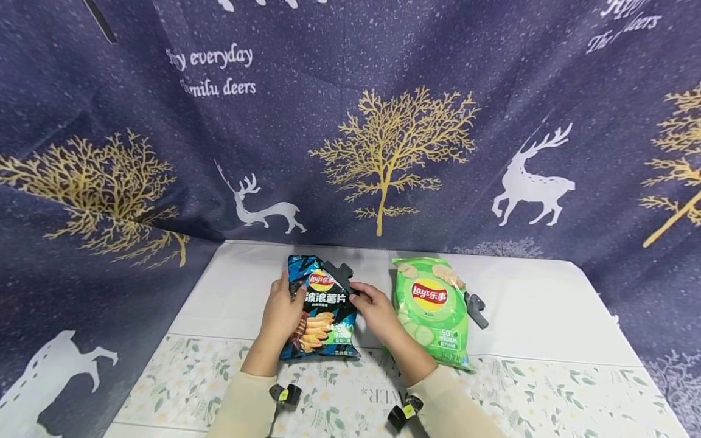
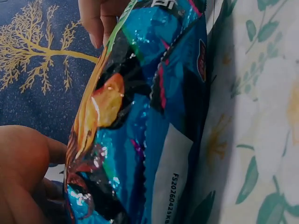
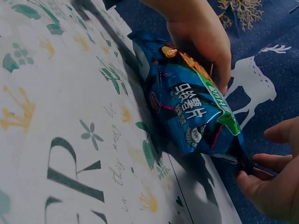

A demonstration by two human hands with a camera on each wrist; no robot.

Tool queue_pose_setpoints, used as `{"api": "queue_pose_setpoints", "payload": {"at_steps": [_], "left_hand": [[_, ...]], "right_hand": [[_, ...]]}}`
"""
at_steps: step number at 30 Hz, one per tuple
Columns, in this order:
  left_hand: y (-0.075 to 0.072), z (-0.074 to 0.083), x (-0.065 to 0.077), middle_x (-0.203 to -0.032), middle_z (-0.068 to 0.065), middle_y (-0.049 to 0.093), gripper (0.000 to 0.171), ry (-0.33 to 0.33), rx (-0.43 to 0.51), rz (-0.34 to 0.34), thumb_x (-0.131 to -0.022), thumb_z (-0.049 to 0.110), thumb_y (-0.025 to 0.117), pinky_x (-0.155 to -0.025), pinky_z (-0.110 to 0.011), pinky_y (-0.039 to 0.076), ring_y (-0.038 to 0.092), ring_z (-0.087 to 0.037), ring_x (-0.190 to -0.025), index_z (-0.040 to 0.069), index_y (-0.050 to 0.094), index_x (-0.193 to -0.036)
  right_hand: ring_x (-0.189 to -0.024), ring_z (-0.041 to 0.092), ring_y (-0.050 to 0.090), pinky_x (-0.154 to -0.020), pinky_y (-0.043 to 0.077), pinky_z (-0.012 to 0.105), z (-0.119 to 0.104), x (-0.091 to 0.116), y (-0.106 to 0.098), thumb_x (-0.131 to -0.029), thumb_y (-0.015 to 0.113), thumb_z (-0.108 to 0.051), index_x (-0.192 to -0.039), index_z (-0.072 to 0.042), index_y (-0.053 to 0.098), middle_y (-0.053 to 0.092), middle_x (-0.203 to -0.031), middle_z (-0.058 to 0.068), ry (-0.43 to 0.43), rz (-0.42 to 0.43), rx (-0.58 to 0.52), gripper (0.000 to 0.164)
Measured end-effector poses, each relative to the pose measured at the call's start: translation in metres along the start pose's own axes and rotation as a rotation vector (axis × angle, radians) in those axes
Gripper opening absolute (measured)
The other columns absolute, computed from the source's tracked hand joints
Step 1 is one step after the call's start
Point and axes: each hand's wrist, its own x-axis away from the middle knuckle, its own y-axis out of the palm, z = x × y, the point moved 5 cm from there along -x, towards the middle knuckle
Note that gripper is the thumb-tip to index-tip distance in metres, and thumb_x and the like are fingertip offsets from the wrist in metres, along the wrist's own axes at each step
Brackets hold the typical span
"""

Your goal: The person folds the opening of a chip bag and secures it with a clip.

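Note:
A blue and black bag of potato chips (image 1: 320, 310) lies on the table, its lower end facing me. My left hand (image 1: 283, 313) grips its left edge, thumb on the front. At the opposite edge, my right hand (image 1: 378, 310) pinches the side of the bag between thumb and fingers; the right wrist view shows these fingertips (image 3: 244, 176) on its dark edge. A black bag clip (image 1: 339, 275) sits across the bag's upper right corner, close to my right index finger. The left wrist view shows the bag's puffed lower side (image 2: 135, 121); the left fingertips are hidden behind it.
A green bag of potato chips (image 1: 429, 322) lies to the right, beside my right forearm. Another black clip (image 1: 476, 309) is at its right edge. The white table (image 1: 526, 304) has a floral cover (image 1: 175, 377) in front, and a dark blue printed cloth (image 1: 339, 182) hangs behind.

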Motion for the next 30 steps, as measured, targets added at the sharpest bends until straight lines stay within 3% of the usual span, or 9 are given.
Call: {"api": "queue_pose_setpoints", "payload": {"at_steps": [2,11,20,30], "left_hand": [[0.000,0.000,0.000,-0.154,-0.035,0.035,0.074,0.000,-0.007,-0.007,-0.105,0.035,0.048,-0.117,-0.059,0.034,0.041,-0.049,-0.141,-0.008,0.018,-0.158],[0.003,0.002,0.004,-0.155,-0.033,0.036,0.067,0.027,-0.019,-0.015,-0.105,0.029,0.051,-0.118,-0.058,0.034,0.039,-0.048,-0.143,-0.012,0.030,-0.153],[0.007,0.001,0.002,-0.153,-0.034,0.039,0.065,0.034,-0.043,-0.010,-0.103,0.028,0.052,-0.118,-0.058,0.034,0.041,-0.048,-0.142,-0.012,0.034,-0.151],[0.010,-0.002,0.002,-0.154,-0.032,0.039,0.065,0.030,-0.067,-0.024,-0.103,0.030,0.052,-0.117,-0.057,0.035,0.041,-0.047,-0.143,-0.010,0.035,-0.151]], "right_hand": [[-0.126,0.038,0.059,-0.105,0.051,0.046,-0.006,0.002,0.000,-0.101,0.055,-0.006,-0.137,0.012,0.054,0.059,-0.134,0.032,0.001,-0.016,0.006,0.041],[-0.140,0.041,0.048,-0.114,0.041,0.053,0.034,-0.013,0.004,-0.103,0.056,-0.015,-0.141,0.001,0.055,0.047,-0.151,0.025,0.029,-0.046,0.031,0.042],[-0.143,0.045,0.042,-0.117,0.036,0.057,0.038,-0.013,0.003,-0.100,0.059,-0.020,-0.139,-0.008,0.060,0.045,-0.155,0.020,0.042,-0.042,0.087,0.041],[-0.145,0.043,0.041,-0.118,0.036,0.056,0.046,-0.015,0.005,-0.101,0.059,-0.020,-0.142,-0.008,0.058,0.043,-0.156,0.021,0.061,-0.058,0.094,0.042]]}}
